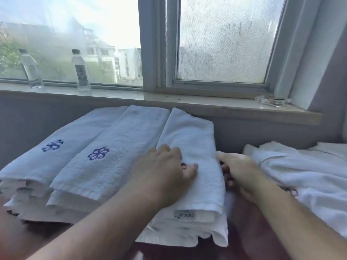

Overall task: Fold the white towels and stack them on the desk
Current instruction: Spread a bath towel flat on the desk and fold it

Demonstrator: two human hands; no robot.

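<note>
Three stacks of folded white towels are seen side by side on the dark reddish tabletop (242, 231), under the window sill (169, 99).

Left stack (43, 166): top towel carries a blue embroidered emblem (52, 145); several folded layers are visible below at the near edge.
Middle stack (105, 156): same kind of blue emblem (98, 153) on top, touching the left stack along its long edge.
Right stack (193, 139): plain top towel, with a small label (185, 215) at the near fold; the printing on it is upside down and not clearly legible.

Left hand (165, 169) is laid palm down on top of the right stack, fingers loosely bent and spread over the terry, nothing pinched as far as can be seen. Right hand (238, 171) is placed against the right side of the same stack, fingers curled inward at the towel's edge; whether the edge is actually gripped cannot be told, as the fingertips are partly hidden.

An unfolded heap of white fabric (300, 175) is seen to the right of the right hand, crumpled, apart from the stacks.

On the sill: two clear plastic bottles (81, 72) upright at the left, a glass ashtray (273, 100) at the right. Right window pane is fogged; buildings are visible through the left pane.
</note>
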